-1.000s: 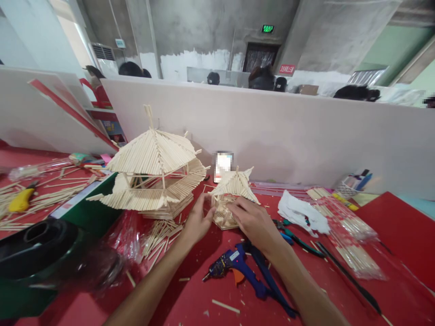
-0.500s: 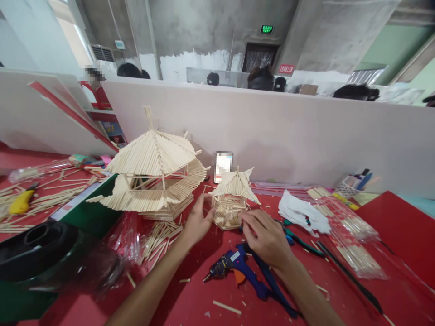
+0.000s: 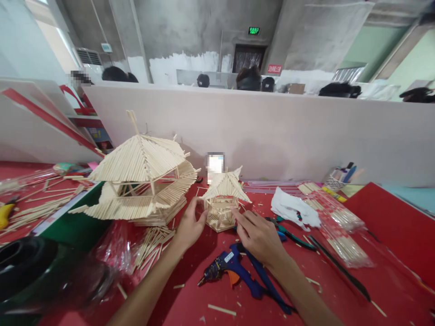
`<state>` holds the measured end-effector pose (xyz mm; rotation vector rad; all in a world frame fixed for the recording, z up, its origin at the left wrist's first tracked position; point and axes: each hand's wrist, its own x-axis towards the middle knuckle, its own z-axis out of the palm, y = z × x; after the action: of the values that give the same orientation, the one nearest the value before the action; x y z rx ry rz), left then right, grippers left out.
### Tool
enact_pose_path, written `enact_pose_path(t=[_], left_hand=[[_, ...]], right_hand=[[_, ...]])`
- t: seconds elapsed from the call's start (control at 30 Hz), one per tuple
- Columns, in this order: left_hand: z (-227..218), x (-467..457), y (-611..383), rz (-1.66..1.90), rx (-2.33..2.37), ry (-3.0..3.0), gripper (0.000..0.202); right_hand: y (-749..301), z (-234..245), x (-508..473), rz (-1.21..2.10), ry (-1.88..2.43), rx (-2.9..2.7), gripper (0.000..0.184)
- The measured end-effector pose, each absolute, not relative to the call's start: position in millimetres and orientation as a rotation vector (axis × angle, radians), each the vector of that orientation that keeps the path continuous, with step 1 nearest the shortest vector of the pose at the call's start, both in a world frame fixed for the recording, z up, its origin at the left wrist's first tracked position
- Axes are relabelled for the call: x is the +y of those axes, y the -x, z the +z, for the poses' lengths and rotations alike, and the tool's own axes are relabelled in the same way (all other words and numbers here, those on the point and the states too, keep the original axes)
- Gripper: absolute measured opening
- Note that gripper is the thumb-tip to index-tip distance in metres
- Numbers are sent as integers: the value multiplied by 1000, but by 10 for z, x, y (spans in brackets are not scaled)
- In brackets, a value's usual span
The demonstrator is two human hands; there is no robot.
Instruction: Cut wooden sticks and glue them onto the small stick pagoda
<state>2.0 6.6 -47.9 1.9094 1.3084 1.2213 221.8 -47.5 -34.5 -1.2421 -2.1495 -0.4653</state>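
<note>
A small stick pavilion (image 3: pixel 220 210) with a peaked, upturned roof stands on the red table. At its left side, my left hand (image 3: pixel 191 225) is curled against it, the thumb at the frame and the fingertips partly hidden by the roof edge. From the right, my right hand (image 3: pixel 260 235) reaches in with the index finger stretched to the pavilion's railing; nothing shows in its fingers. A blue glue gun (image 3: pixel 234 269) lies in front of the pavilion, nozzle to the left. Left of my left hand stands a larger stick pavilion (image 3: pixel 146 176) with two roof tiers.
Loose sticks (image 3: pixel 152 244) lie beside the large pavilion. Right of my hands are green-handled pliers (image 3: pixel 292 235), white tissue (image 3: pixel 294 208), bagged sticks (image 3: pixel 346 246) and a black strip (image 3: pixel 340 267). A white partition (image 3: pixel 272 131) runs behind; people's heads show beyond it.
The view has shifted, so the table's things appear a little further left. My right index finger now stretches out straighter to the small pavilion. My left hand stays at its left side.
</note>
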Motion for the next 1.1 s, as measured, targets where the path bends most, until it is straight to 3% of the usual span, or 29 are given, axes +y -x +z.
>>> enact_pose_path(t=[0.6,1.1], left_hand=[[-465,54,-7,1278,1332,-1929,21],[-491,-61,127,1394,1160,-2410,34]], right_hand=[[-2182,-327,-505,-399,1235,-2232,46],[-2133,-354,-494,-270,1209,-2220,50]])
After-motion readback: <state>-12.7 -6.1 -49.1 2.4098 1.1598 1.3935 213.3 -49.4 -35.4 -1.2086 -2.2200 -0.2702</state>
